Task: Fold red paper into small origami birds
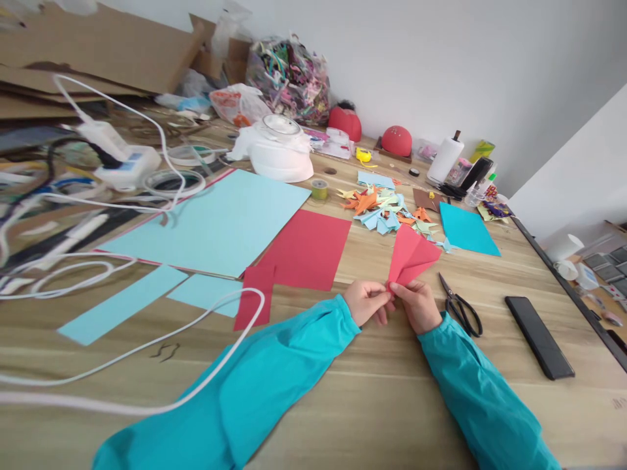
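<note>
A folded sheet of red paper point(410, 256) fans upward from between my two hands, over the middle of the table. My left hand point(366, 301) pinches its narrow lower end, the thumb pointing right. On the other side my right hand point(416, 305) grips the same end between thumb and fingers. The fingertips of both hands nearly meet there and hide the tip. Black-handled scissors point(461, 307) lie just right of my right hand. Past the red paper sits a pile of small folded paper figures point(385, 210) in orange, blue and pale green.
Light blue sheets point(220, 219), a red sheet point(308, 251) and cut strips lie to the left. White cables point(206, 313) cross the left front. A phone point(539, 336) lies at right, a teal sheet point(469, 228) behind. Bags and a paper roll point(445, 160) stand along the wall.
</note>
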The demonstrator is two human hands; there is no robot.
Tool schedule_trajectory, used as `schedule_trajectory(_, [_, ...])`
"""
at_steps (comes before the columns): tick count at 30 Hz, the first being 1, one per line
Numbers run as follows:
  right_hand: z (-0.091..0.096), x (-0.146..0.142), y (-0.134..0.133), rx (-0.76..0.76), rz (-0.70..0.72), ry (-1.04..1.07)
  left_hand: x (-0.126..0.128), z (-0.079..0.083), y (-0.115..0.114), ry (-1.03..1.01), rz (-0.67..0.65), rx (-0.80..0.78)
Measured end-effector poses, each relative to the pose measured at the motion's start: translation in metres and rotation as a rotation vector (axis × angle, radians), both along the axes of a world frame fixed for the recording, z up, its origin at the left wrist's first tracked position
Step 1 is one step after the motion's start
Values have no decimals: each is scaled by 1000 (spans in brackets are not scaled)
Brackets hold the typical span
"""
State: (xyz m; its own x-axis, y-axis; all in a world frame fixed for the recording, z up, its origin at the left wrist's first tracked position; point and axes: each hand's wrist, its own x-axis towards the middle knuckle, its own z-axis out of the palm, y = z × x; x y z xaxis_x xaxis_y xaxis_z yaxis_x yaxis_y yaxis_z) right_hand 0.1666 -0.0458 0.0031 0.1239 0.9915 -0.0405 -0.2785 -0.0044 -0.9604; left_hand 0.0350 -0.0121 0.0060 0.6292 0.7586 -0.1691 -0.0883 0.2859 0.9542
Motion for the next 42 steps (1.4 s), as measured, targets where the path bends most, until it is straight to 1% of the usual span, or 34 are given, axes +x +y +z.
schedule_trajectory(2, [-2,0,-1,6,32,-51,0,1,0,-1,0,6])
schedule_trajectory(5, [-1,0,-2,8,44,-36,-1,2,1,18,-18,23])
schedule_trajectory(10, [3,-1,1,-10,-34,99,-1,4,1,31,-63,43])
schedule_trajectory(13, [6,-1,3,-11,-87,161,-1,1,1,34,-56,30])
schedule_trajectory(15, [8,-1,4,-18,-126,188,0,-2,1,53,-60,49])
schedule_trajectory(18, [9,0,4,-4,-144,182,0,-6,0,80,-79,72])
schedule_trajectory(20, [7,-1,3,12,-108,151,0,-7,0,74,-79,70])
schedule_trajectory(24, [1,-2,-2,17,29,12,-1,-4,0,50,-43,65])
schedule_trajectory(26, [1,-3,-4,27,52,-18,-1,-2,0,39,-48,58])
schedule_trajectory(28, [2,-4,-4,33,48,11,-2,-1,1,34,-60,55])
schedule_trajectory(32, [7,-6,-2,29,-23,126,-2,-1,1,43,-69,41])
schedule_trajectory(36, [8,-6,0,16,-62,173,-1,-1,2,57,-70,29])
schedule_trajectory(42, [9,0,5,-4,-180,282,-1,-2,-1,113,-85,113])
